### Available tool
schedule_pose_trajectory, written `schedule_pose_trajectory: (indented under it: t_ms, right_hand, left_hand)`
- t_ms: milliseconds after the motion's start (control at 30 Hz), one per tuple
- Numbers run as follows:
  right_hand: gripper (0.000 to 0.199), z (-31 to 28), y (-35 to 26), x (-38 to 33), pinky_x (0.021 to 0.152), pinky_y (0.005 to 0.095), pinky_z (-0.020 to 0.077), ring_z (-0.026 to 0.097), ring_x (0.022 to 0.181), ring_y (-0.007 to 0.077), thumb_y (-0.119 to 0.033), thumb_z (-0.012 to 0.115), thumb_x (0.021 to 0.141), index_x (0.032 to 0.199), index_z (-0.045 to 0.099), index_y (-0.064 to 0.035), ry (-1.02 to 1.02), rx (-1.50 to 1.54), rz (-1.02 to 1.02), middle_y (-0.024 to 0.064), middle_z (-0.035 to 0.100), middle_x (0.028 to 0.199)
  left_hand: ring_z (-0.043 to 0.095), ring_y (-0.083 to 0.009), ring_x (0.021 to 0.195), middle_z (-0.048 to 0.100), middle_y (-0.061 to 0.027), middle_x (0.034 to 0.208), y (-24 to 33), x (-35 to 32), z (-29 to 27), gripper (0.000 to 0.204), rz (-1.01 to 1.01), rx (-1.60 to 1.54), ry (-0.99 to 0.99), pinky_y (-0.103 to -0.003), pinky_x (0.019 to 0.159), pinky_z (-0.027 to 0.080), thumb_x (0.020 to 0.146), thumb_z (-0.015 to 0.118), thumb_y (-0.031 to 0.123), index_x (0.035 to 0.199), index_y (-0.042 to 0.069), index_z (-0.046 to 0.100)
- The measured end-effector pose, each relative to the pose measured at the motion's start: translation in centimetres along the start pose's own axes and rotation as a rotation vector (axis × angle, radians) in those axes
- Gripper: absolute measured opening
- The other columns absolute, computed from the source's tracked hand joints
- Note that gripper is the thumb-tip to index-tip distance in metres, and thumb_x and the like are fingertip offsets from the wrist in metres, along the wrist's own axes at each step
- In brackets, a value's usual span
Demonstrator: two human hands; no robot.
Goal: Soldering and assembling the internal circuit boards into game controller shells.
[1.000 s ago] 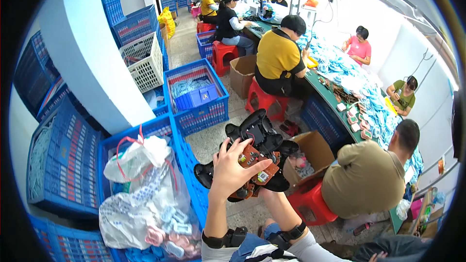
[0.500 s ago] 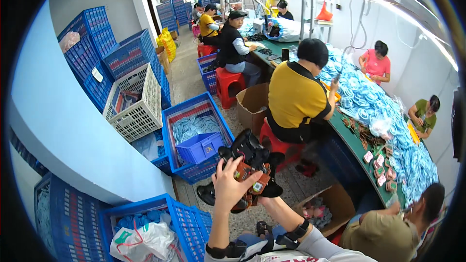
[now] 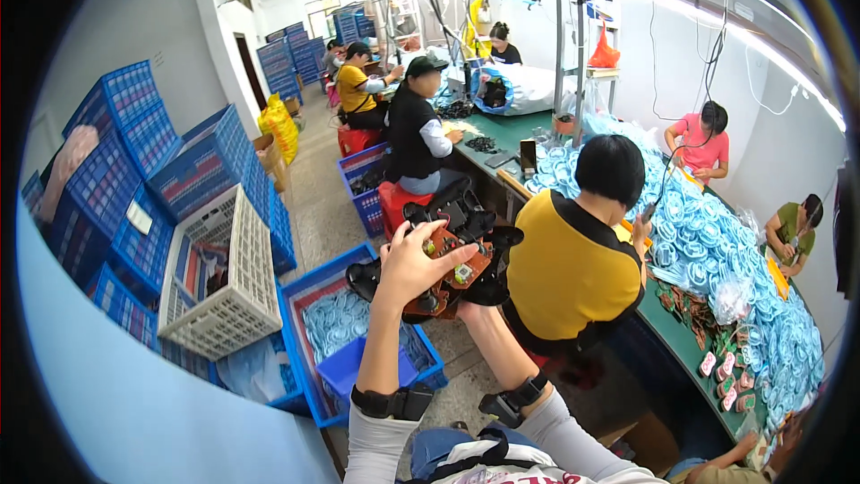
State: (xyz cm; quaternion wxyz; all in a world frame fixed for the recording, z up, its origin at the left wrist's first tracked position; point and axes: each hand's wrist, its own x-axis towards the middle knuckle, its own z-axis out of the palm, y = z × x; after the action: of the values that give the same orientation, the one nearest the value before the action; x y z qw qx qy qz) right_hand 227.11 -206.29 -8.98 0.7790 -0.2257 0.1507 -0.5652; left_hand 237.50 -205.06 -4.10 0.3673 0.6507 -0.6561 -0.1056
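I carry a pile of black game controllers (image 3: pixel 464 211) with brown circuit boards (image 3: pixel 448 260) among them, in front of my body. My left hand (image 3: pixel 412 267) lies over the top of the pile, its thumb and fingers gripping the boards. From below, my right hand (image 3: pixel 479 312) bears the pile; its fingers are hidden under the controllers. One controller (image 3: pixel 363 280) sticks out past my left hand, and others stick out on the right side.
Below the pile is a blue crate (image 3: pixel 300 341) of light-blue coils with a blue bin (image 3: pixel 367 367). A white crate (image 3: pixel 224 273) and stacked blue crates (image 3: pixel 125 161) stand left. A seated person in yellow (image 3: pixel 569 269) is close right, by a green table (image 3: pixel 681 341) heaped with light-blue coils.
My view has shifted forward along the aisle, nearer the person in yellow and the crates. Both hands still hold the pile. The near left crate with the white bag has left view.
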Motion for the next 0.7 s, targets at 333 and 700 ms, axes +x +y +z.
schedule_pose_trajectory:
  t_ms: [333,700]
  right_hand:
    - [0.043,-1.7,-2.1,20.0,0.090,0.0394,0.0452,0.054,0.107,0.0218,-0.041,0.039,0.092,0.124,0.048,-0.0131,-0.011,0.141,0.113,0.0056,0.053,0.122]
    - [0.043,-4.8,-0.9,33.0,0.089,0.0406,0.0459,0.054,0.107,0.0232,-0.039,0.037,0.093,0.124,0.048,-0.0123,-0.045,0.351,0.157,0.0072,0.053,0.122]
  left_hand:
    - [0.038,-0.0352,0.124,0.054,-0.0209,0.117,-3.1,18.7,2.0,0.078,0.002,-0.020,-0.086,-0.044,0.102,0.029,0.060,0.066,0.067,0.117,0.014,0.058]
    - [0.041,-0.0274,0.119,0.060,-0.0079,0.110,-7.8,30.5,5.8,0.079,-0.042,0.040,-0.136,-0.049,0.100,0.023,0.060,0.065,0.067,0.117,0.013,0.057]
